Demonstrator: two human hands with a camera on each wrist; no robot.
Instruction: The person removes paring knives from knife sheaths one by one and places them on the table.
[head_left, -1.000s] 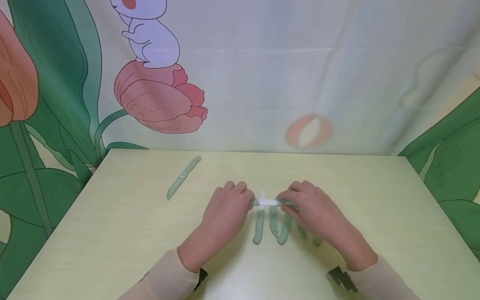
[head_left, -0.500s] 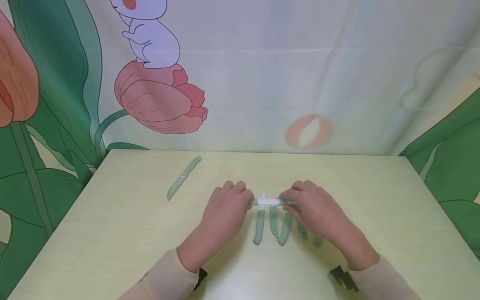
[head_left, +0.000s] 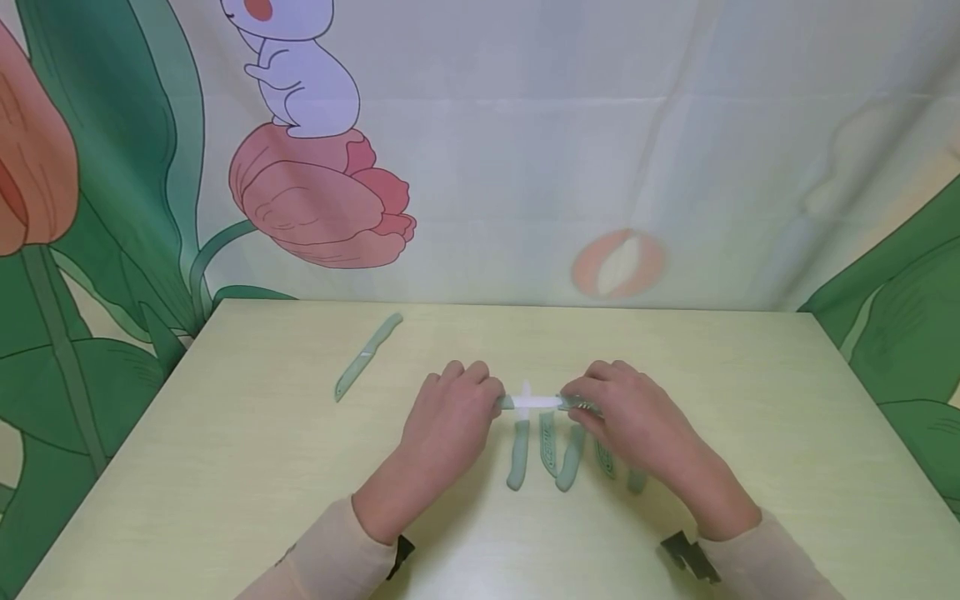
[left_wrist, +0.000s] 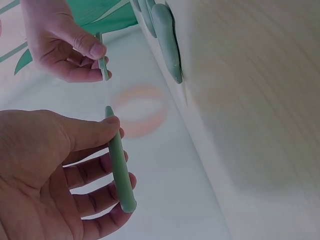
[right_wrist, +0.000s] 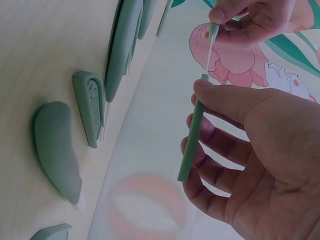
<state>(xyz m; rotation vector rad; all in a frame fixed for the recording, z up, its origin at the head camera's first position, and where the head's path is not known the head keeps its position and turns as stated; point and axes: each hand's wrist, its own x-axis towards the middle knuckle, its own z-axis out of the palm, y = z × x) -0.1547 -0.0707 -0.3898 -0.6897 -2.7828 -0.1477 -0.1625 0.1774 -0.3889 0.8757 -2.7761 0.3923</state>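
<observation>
Pinched in my left hand (head_left: pixel 453 417) is the green handle (left_wrist: pixel 120 170) of a small knife. Its white blade (head_left: pixel 536 402) spans the gap between both hands, level and above the table. The green blade cover (right_wrist: pixel 191 140) is held by my right hand (head_left: pixel 630 412) between thumb and fingers, with the blade's far end inside it. Beneath the hands lie other pieces: a knife (head_left: pixel 517 458) with its white blade pointing away, a slotted blade cover (head_left: pixel 548 446), a second knife handle (head_left: pixel 572 458), another cover (head_left: pixel 604 460) and a further handle (head_left: pixel 637 481) partly hidden by the right hand.
A knife in its cover (head_left: pixel 367 357) lies slantwise at the back left of the pale wooden table (head_left: pixel 247 467). Behind the table's back edge hangs a printed curtain (head_left: pixel 480 167) with flowers and a rabbit.
The hands have drawn slightly apart, left hand leftward and right hand rightward. More of the white blade shows outside the cover. Pieces on the table have stayed put.
</observation>
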